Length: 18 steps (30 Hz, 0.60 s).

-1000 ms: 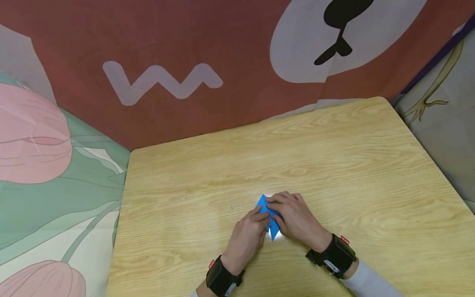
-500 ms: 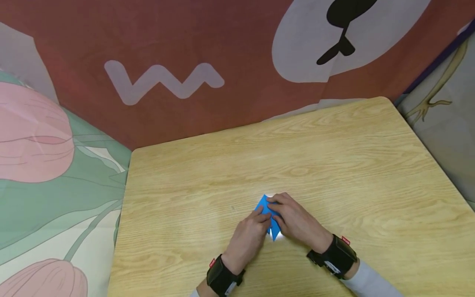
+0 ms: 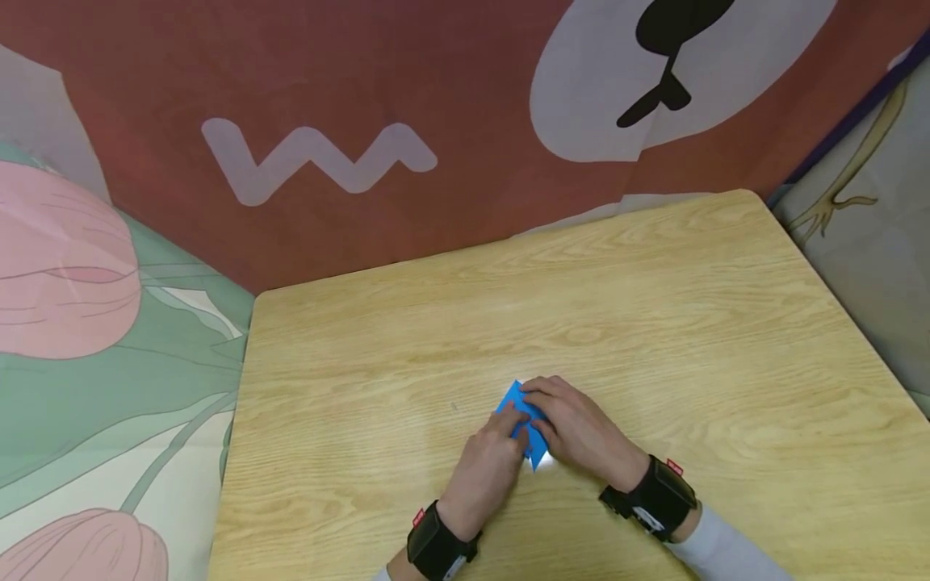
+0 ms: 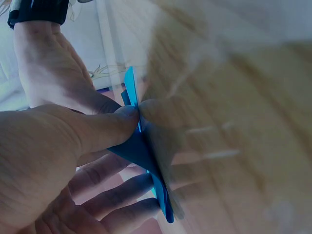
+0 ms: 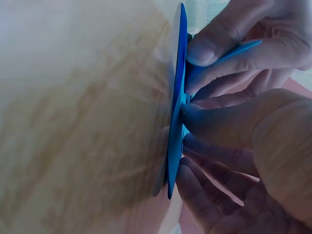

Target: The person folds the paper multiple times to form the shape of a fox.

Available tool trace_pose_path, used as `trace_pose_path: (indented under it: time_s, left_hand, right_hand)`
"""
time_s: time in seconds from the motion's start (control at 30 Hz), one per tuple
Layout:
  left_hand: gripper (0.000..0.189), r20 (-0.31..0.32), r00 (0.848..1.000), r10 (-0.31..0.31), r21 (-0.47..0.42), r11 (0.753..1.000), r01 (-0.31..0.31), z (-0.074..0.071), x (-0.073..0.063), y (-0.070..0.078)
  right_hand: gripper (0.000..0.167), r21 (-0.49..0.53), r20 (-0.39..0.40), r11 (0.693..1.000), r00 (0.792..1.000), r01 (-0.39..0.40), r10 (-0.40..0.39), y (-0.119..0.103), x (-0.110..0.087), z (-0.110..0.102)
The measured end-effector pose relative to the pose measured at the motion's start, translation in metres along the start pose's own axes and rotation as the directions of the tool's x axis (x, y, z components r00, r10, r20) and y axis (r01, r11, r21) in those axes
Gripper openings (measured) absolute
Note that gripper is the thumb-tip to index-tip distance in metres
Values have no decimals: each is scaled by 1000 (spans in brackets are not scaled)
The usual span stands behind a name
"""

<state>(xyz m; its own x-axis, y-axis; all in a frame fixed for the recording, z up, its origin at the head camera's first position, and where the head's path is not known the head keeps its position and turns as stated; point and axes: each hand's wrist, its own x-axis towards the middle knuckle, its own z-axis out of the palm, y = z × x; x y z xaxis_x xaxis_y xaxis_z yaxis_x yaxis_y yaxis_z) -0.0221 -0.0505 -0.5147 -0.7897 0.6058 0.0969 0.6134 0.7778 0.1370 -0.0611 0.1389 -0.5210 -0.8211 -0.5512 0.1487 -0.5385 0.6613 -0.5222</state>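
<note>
A folded sheet of blue paper with pointed ends lies on the table under both hands. In the right wrist view, a raised flap of that paper is pinched between thumb and forefinger of my left hand. My right hand presses the paper's right side, thumb and fingertips spread along it. Seen edge-on in the left wrist view, the blue paper lies close against the tabletop. Fingers hide much of its middle in the head view.
The light wood table stretches out beyond the hands to rounded far corners. Behind it hangs a reddish-brown printed backdrop, with a floral one at the left. Each wrist wears a black strap-on camera.
My left hand has shifted slightly, its fingers bending more over the paper's lower left part. The white gap at the paper's near end has narrowed. My right hand keeps its place.
</note>
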Motion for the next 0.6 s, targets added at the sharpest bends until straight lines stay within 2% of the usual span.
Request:
trace_pose_path:
  time_s: [0.2,0.47,0.6]
  left_hand:
    - [21,30,999,18,3,1000,-18,1,-3,-1]
    - [27,60,996,60,34,998,-62,-2,-4,-1]
    - [27,65,996,65,37,997,-67,-1,-4,-1]
  right_hand:
    - [40,-34,-19,999,1000,20,-20,-1,0,3]
    - [46,-35,15,999,1000,21,-20,-1,0,3]
    - [46,-43,6,998,999,34,-34,-1,1,3]
